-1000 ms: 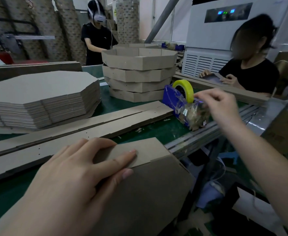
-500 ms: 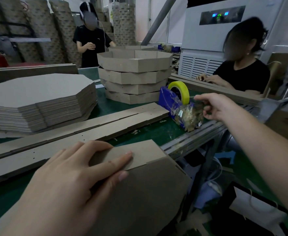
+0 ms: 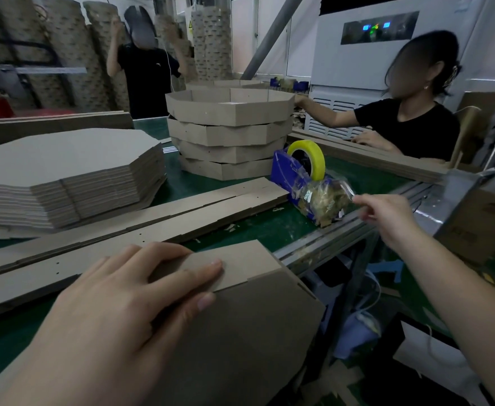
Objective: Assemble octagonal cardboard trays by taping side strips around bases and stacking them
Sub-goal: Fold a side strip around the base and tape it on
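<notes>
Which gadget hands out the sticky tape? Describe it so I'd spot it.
Find the stack of finished octagonal trays. Right of it, near the edge of the table, sits the tape dispenser, where the right hand pinches tape. It alone is blue amid brown cardboard, topped by a yellow roll.

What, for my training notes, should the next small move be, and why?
Probably draw a length of tape and tear it off: the right hand seems to pinch the tape end at the dispenser, while the left hand presses the side strip against the base, with no tape visible there.
</notes>
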